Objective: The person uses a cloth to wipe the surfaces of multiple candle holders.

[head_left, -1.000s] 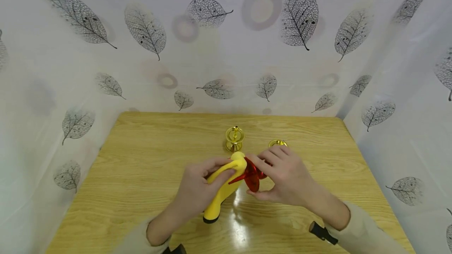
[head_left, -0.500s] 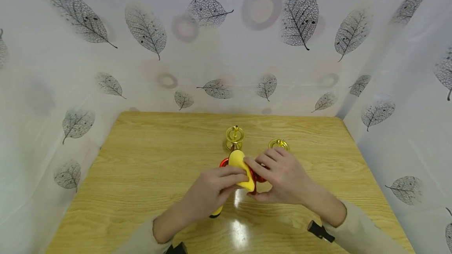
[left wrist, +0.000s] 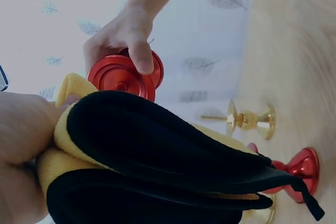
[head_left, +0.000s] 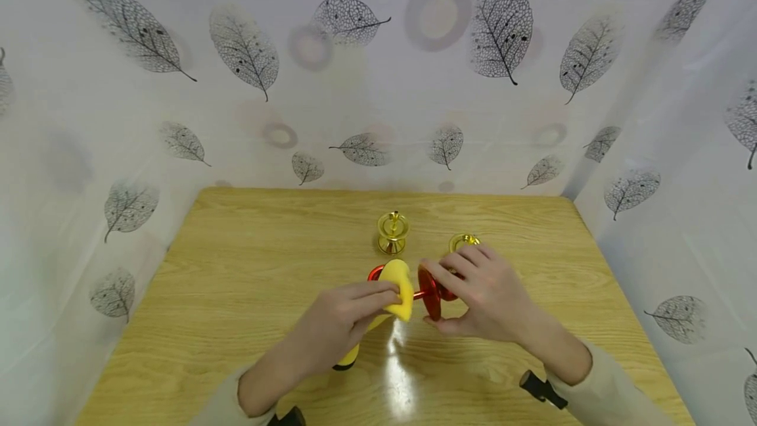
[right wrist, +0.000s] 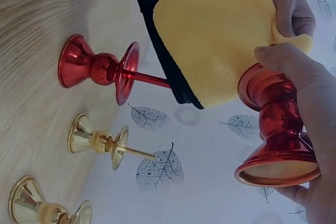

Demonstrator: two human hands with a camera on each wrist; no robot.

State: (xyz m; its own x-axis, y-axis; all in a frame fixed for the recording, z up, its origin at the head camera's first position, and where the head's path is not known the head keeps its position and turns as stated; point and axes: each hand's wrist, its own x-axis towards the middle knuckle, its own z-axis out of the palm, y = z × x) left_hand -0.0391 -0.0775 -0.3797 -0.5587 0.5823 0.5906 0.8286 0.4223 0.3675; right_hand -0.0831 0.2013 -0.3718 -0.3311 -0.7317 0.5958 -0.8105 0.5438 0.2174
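My right hand [head_left: 487, 294] grips a red metallic candle holder [head_left: 432, 293] by its body, thumb and fingers around it. The holder is tipped sideways, its dish facing left. My left hand [head_left: 337, 317] pinches a yellow cloth [head_left: 402, 284] with black edging, which wraps the holder's spike. A short length of the spike shows between cloth and dish; its tip is hidden. The cloth's loose part hangs below in folds, its black side [left wrist: 157, 140] filling much of the left wrist view. In the right wrist view, the held holder's flared base [right wrist: 278, 166] faces the camera.
Another red candle holder [right wrist: 102, 69] stands upright on the wooden table [head_left: 266, 235], mostly behind the cloth in the head view. Two gold candle holders stand further back, one at the centre [head_left: 393, 235] and one partly behind the right hand [head_left: 464, 240]. A leaf-printed curtain [head_left: 367, 97] surrounds the table.
The left hand has closed the cloth over the bare spike, brought it up against the dish, then slid it back left along the spike. The right hand keeps its hold, shifting slightly.
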